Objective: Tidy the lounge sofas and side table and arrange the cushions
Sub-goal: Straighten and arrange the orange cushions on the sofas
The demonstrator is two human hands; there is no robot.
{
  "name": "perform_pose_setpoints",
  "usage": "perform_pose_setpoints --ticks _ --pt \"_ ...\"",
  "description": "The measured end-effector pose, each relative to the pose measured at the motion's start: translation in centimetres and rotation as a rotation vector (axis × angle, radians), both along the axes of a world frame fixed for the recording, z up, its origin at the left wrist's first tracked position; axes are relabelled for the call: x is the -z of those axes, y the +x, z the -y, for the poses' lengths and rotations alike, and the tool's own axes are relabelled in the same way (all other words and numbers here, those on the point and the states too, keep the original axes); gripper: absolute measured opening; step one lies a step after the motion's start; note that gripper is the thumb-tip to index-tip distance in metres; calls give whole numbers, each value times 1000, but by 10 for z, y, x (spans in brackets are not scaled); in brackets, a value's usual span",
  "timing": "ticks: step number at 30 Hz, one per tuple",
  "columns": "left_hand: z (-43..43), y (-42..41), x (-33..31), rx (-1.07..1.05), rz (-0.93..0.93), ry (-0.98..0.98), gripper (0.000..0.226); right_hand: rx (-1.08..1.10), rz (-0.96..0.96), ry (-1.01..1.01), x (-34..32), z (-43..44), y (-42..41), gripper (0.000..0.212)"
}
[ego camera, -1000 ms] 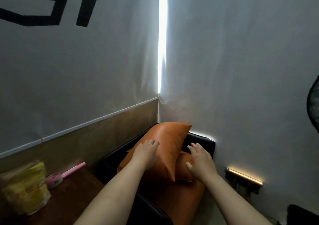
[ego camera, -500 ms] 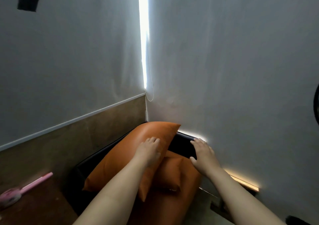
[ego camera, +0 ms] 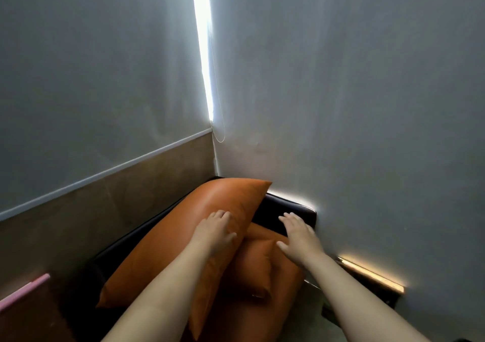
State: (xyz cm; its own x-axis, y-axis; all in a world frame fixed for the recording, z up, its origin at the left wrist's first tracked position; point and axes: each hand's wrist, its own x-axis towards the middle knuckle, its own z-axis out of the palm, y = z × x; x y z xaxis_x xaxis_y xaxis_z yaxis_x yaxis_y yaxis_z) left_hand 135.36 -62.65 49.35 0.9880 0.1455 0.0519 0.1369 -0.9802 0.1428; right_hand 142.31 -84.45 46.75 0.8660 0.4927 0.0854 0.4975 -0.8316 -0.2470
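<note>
1. Two orange cushions sit in the corner of a black sofa (ego camera: 286, 207), at the spot where two grey walls meet.
2. The large cushion (ego camera: 181, 239) leans tilted against the sofa's back rail along the left wall. Its top corner points toward the room corner.
3. The small cushion (ego camera: 252, 270) lies just beside it on the right, on the orange seat (ego camera: 262, 318). The large cushion's edge partly overlaps it.
4. The left hand (ego camera: 214, 232) rests flat on the face of the large cushion. Its fingers are spread and relaxed and grip nothing.
5. The right hand (ego camera: 298, 239) is also flat with straight fingers and the thumb held out. Its palm is over the small cushion's upper corner and its fingertips reach over the sofa's black arm. Whether it presses down cannot be told.
6. The hands are apart, one on each cushion.
7. At the lower left, a pink object (ego camera: 23, 293) lies on a dark brown worktop (ego camera: 31, 323). Only part of it is in view.
8. A bright strip of light (ego camera: 203, 52) runs down the wall corner, and a thin cord loop (ego camera: 219, 134) hangs at its foot.
9. A glowing bar (ego camera: 372, 276) sits low on the right wall.
</note>
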Motion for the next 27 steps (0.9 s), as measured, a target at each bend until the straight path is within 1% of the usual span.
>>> perform_pose_setpoints --ticks 2,6,14,19,27 --pt "-12 22 9 -15 13 -41 56 6 -18 10 6 -11 21 74" --pt "-26 57 32 -13 -33 -107 60 18 -70 21 18 -34 57 75" --pt "-39 111 82 -28 -98 -264 57 74 -233 55 63 -63 111 75" --pt "-38 145 129 -111 -126 -452 55 116 -354 59 107 -68 149 78" --pt "-26 211 191 -251 -266 -600 56 130 -545 59 163 -75 215 78"
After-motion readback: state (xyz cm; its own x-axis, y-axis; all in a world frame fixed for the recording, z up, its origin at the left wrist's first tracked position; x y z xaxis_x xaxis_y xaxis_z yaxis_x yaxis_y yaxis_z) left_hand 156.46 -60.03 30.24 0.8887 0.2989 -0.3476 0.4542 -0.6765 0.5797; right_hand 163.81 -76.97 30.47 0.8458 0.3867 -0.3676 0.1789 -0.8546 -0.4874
